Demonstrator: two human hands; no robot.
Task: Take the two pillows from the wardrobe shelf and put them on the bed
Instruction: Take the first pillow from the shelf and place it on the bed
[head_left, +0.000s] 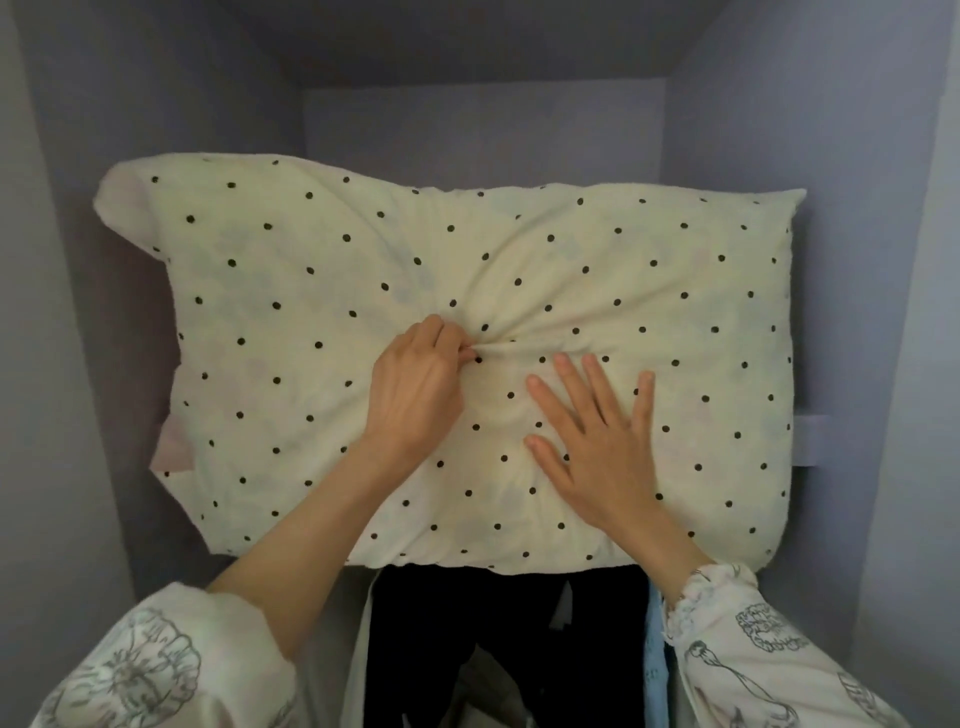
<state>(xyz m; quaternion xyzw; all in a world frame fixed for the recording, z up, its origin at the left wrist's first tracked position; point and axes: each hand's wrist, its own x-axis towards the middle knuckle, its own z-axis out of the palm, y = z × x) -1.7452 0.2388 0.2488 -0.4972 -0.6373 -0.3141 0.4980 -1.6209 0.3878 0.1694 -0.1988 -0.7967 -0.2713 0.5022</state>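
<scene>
A cream pillow (291, 291) with small dark dots fills the wardrobe shelf opening, its front edge hanging over the shelf lip. My left hand (415, 384) pinches a bunch of the pillowcase fabric near the pillow's middle, and creases radiate from the pinch. My right hand (597, 431) lies flat on the pillow just to the right, fingers spread, holding nothing. A pinkish edge (174, 447) of something lies under the pillow at its left side; I cannot tell whether it is the second pillow.
Pale lilac wardrobe walls (67, 312) close in on both sides, with a back panel (483, 135) behind the pillow. A shelf bracket (810, 441) shows at the right. Dark clothes (498, 639) hang below the shelf, next to a light blue garment (655, 665).
</scene>
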